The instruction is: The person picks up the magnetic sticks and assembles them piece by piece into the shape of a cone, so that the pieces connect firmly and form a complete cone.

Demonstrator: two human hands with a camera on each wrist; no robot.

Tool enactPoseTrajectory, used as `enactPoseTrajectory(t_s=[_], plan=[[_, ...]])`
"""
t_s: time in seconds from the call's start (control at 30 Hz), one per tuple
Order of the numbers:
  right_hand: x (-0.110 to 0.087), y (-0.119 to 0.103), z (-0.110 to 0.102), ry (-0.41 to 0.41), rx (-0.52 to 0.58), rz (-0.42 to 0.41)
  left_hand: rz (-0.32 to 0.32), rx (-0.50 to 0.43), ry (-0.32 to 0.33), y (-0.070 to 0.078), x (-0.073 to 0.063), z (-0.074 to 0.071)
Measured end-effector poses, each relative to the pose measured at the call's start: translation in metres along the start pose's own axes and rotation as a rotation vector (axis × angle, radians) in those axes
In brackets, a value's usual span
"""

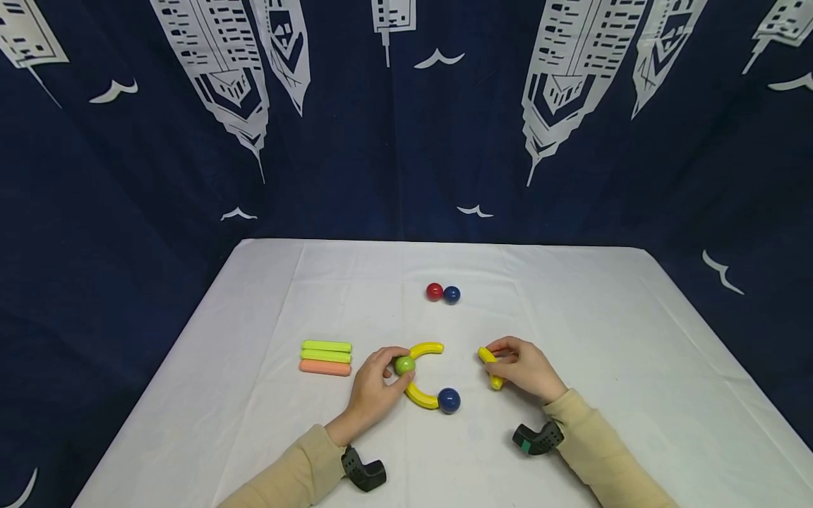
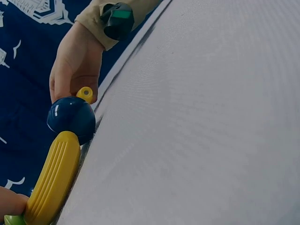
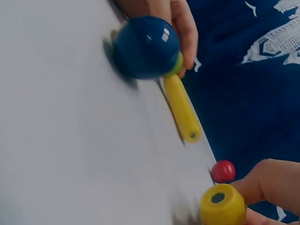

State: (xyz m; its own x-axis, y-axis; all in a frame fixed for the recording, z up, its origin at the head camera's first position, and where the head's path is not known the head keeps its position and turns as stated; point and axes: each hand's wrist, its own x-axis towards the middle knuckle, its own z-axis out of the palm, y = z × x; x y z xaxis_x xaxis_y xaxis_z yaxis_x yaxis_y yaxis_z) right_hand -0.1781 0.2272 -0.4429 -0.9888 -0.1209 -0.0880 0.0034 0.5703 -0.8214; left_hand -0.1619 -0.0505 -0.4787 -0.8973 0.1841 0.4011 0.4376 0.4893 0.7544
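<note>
My left hand (image 1: pixel 370 392) pinches a green ball (image 1: pixel 404 365) between thumb and fingers near the table's middle. From that ball one curved yellow rod (image 1: pixel 428 348) reaches up and right. A second curved yellow rod (image 1: pixel 421 398) runs down from it to a large blue ball (image 1: pixel 449 401), and its ridged side shows in the left wrist view. To the right, my right hand (image 1: pixel 526 368) holds another yellow rod (image 1: pixel 496 382) by thumb and fingers, apart from the joined pieces. Its end, with a dark round inset (image 3: pixel 218 198), faces the right wrist camera.
Two light green sticks (image 1: pixel 327 351) and an orange stick (image 1: pixel 324 367) lie side by side left of my left hand. Farther back, a red ball (image 1: pixel 435 292) and a small blue ball (image 1: pixel 452 295) sit together on the white tablecloth (image 1: pixel 571 296). A dark blue patterned curtain (image 1: pixel 406 155) hangs behind.
</note>
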Motion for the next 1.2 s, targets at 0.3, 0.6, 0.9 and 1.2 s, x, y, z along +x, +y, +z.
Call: enactPoseTrajectory(t_s=[0.3,0.6,0.9,1.2], plan=[[-0.002,-0.006,0.023,0.032,0.143,0.02,-0.004,-0.005,-0.008,0.001,0.001,0.0],[-0.006,-0.012,0.037,0.053,0.212,0.046,0.016,-0.013,-0.004,-0.001,0.0,0.001],[-0.009,-0.015,0.044,0.062,0.217,0.037,0.053,-0.041,-0.03,-0.001,0.0,0.002],[-0.012,-0.018,0.05,0.068,0.181,0.017,0.066,-0.07,-0.055,-0.001,-0.001,0.002]])
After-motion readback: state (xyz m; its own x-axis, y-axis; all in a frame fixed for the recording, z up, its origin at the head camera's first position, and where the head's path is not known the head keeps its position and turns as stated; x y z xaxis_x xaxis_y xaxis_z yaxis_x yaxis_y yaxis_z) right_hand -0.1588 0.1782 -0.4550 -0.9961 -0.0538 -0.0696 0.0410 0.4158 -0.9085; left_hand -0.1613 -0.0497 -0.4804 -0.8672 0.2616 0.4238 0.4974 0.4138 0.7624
